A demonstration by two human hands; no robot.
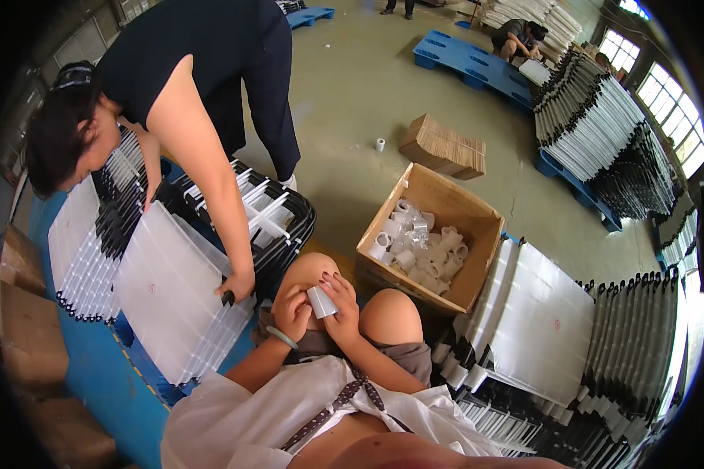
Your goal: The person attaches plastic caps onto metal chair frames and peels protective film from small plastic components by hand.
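My left hand (293,313), with a pale bangle at the wrist, closes on one side of a small white cylindrical roll (322,302). From the other side, the fingers of my right hand (341,303) wrap round the same roll. It sits tilted between both hands, just above my knees. Whether it is wound tape or a plastic sleeve cannot be made out. Beyond my knees stands an open cardboard box (489,234) with several similar white rolls (430,262) inside, some in clear plastic.
At left a co-worker (203,133) bends over, one hand on a stack of white panels (172,289). More panels (539,313) stand close on my right. A cardboard bundle (443,147) and a single roll (380,144) are on the floor. Blue pallets (473,62) lie farther off.
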